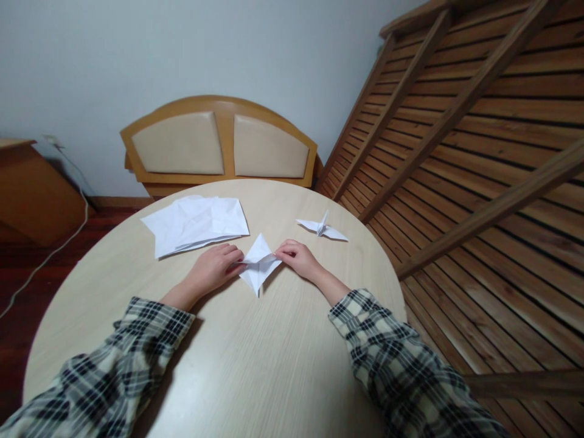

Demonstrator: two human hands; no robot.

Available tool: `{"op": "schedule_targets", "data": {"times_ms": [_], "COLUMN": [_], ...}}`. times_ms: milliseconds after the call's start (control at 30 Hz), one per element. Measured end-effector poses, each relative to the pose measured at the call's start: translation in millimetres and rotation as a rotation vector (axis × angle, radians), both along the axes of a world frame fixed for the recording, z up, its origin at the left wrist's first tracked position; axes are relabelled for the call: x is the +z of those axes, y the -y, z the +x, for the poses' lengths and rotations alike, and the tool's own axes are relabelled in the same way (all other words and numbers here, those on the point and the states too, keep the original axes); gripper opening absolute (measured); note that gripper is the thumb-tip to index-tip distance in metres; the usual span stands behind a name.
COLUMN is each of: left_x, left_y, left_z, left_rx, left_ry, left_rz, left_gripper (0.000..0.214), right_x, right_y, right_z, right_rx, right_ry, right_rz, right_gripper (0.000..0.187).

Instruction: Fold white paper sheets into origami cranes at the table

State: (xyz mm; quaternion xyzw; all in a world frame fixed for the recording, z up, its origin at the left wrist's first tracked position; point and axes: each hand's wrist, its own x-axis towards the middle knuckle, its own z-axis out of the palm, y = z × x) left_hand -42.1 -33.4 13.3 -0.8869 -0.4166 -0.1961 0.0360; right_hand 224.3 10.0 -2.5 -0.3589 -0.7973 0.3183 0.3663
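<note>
A white folded paper (258, 271), shaped like a diamond with creases and a raised flap, is held between my two hands near the middle of the table. My left hand (218, 266) pinches its left corner, the fingers closed on the edge. At the right corner, my right hand (298, 258) grips the paper between thumb and fingertips. A finished paper crane (322, 229) with spread wings stands behind and to the right of my right hand. Beyond my left hand lies a stack of creased white paper sheets (196, 224).
The round pale wooden table (255, 377) fills the foreground. A wooden headboard (219, 143) with cream panels stands behind it against the wall. Wooden slats (474, 182) lean along the right side. A white cable (50, 248) runs down to the floor at left, beside a brown cabinet (36, 188).
</note>
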Motion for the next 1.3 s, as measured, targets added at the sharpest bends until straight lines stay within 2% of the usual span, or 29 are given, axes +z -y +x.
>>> {"op": "schedule_targets", "data": {"times_ms": [167, 267, 567, 833, 1067, 1300], "left_x": [-0.6, -2.7, -5.4, -1.5, -4.2, -6.5], "left_y": [1.1, 2.0, -1.0, -2.2, -3.2, -7.3], "left_z": [1.0, 1.9, 11.1, 24.0, 24.7, 19.3], "left_rx": [-0.021, -0.022, 0.108, 0.232, 0.241, 0.176], "left_ry": [0.031, 0.064, 0.146, 0.292, 0.432, 0.551], "left_rz": [-0.002, -0.036, -0.081, -0.137, -0.185, -0.335], "left_gripper": [0.026, 0.024, 0.024, 0.024, 0.027, 0.043], "right_x": [3.3, 2.9, -2.7, -6.8, -9.4, -7.0], "right_y": [2.7, 4.2, 3.1, 4.5, 1.8, 3.9], "right_z": [2.7, 1.3, -8.8, -16.0, -21.2, -20.4], "right_rx": [0.14, 0.151, -0.024, -0.191, -0.283, -0.313], "right_ry": [0.09, 0.175, 0.173, 0.17, 0.194, 0.135], "right_rz": [0.051, 0.097, 0.031, 0.026, 0.031, -0.053], "right_gripper": [0.006, 0.015, 0.011, 0.029, 0.028, 0.026]}}
